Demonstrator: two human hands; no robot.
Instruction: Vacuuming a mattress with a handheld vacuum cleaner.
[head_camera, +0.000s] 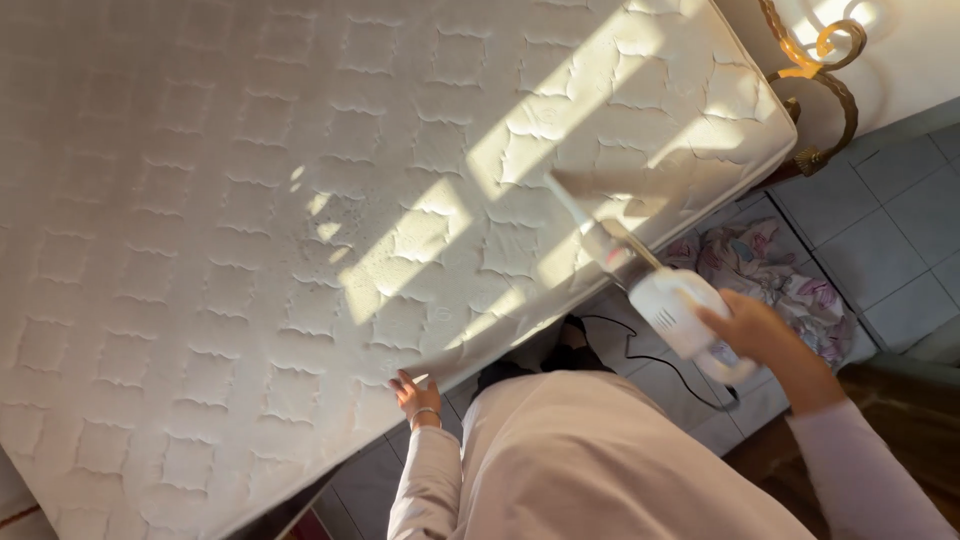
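Beside a bare quilted white mattress (300, 220), a person stands with hands well apart. Their right hand (755, 335) is clamped around the handle of a white handheld cleaning appliance (675, 312), its nozzle pressed against the sunlit mattress edge; it may be a steamer, though the blur makes that uncertain. Their left hand (415, 395) rests flat on the mattress's near edge, fingers spread. Floral bedding (775, 270) lies crumpled on the tiled floor (890, 240).
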